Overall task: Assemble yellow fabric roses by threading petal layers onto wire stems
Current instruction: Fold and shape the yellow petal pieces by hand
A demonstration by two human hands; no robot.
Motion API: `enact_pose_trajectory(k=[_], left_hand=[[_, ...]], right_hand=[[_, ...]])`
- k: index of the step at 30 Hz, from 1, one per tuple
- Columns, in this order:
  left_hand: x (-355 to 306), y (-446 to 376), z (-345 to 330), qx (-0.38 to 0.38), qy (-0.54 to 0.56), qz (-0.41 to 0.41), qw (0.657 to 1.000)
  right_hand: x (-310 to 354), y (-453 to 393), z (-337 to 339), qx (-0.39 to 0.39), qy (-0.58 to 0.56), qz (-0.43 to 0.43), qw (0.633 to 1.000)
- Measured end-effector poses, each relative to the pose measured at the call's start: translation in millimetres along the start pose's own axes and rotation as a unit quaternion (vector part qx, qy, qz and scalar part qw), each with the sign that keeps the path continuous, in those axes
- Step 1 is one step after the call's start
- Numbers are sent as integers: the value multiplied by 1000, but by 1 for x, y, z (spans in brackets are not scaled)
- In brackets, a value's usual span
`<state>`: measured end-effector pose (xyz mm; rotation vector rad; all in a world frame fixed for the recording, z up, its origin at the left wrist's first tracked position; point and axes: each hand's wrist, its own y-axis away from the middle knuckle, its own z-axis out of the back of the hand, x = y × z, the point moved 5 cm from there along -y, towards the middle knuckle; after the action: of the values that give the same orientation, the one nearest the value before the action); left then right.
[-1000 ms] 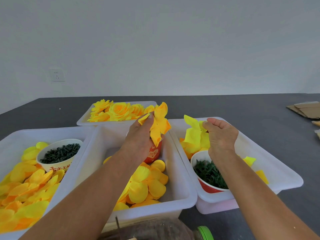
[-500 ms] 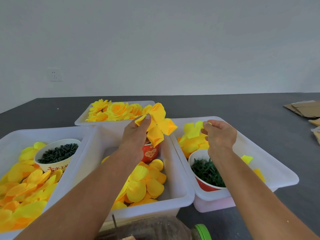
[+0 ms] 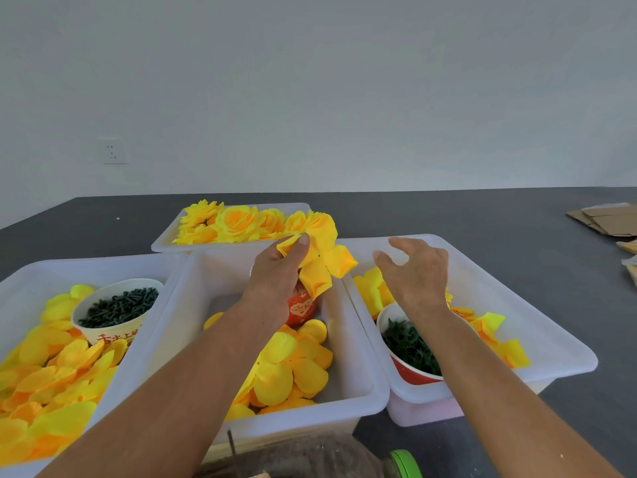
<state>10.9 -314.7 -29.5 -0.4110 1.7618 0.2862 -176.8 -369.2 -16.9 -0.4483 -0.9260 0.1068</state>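
We count four white bins (image 3: 362,391) on the bench (image 3: 517,219), three paper cups, two hands. Left hand (image 3: 275,281) pinches a petal layer (image 3: 320,263), its grip clamped on one corner; the rest fans right of the thumb, above the middle bin. Four bright yellow lobes, creased, small dark centre hole. Right hand (image 3: 417,274) hovers beside it, fingers apart, holding nothing.
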Motion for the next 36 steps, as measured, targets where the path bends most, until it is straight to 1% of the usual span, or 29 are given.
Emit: enact_pose_trajectory(k=[1, 2, 3, 5, 6, 7, 9, 10, 12, 14, 16, 17, 19, 22, 23, 25, 27, 31, 33, 36], left_hand=[[0, 1, -1, 7, 0, 1, 1000], [0, 1, -3, 18, 2, 2, 1000], [0, 2, -6, 37, 3, 1, 999], [0, 6, -11, 88, -1, -1, 996], [1, 8, -13, 106, -4, 2, 994], [1, 9, -14, 115, -7, 7, 993], [2, 9, -15, 119, -11, 16, 993], [2, 9, -14, 119, -14, 18, 993], [0, 10, -13, 114, -18, 16, 993], [-3, 10, -10, 101, -14, 12, 995], [-6, 11, -8, 90, -11, 6, 996], [-7, 11, -8, 88, -12, 2, 996], [-9, 14, -7, 86, -16, -9, 996], [-14, 16, -5, 79, -33, -25, 996], [-16, 16, -4, 75, -37, -28, 996], [-21, 15, -3, 66, -42, -31, 996], [-27, 16, -3, 59, -52, -38, 996], [-35, 19, -3, 55, -77, -52, 994], [-36, 23, -1, 58, -96, -52, 992], [-35, 29, 7, 59, -117, -52, 990]], right_hand=[[5, 1, -3, 24, -93, 19, 995], [10, 5, -6, 68, -170, 32, 983], [16, 8, -10, 119, -222, 45, 967], [24, 14, -16, 213, -292, 73, 930], [26, 16, -17, 240, -314, 86, 915], [27, 17, -18, 249, -322, 93, 909], [25, 15, -15, 221, -320, 85, 917], [22, 11, -13, 186, -320, 74, 926], [13, 2, -3, 79, -307, 48, 947], [1, -6, 10, -45, -237, 22, 970], [-11, -10, 22, -137, -117, -8, 984], [-14, -11, 26, -160, -69, -19, 984], [-16, -11, 29, -171, 4, -24, 985], [-17, -10, 24, -134, 131, -8, 982], [-19, -11, 21, -106, 174, -8, 979], [-25, -11, 12, -25, 263, -30, 964], [-29, -9, 5, 45, 314, -62, 946], [-28, -4, 1, 87, 334, -99, 933], [-28, -3, -1, 94, 346, -89, 929], [-17, -1, -1, 94, 391, -48, 914]])
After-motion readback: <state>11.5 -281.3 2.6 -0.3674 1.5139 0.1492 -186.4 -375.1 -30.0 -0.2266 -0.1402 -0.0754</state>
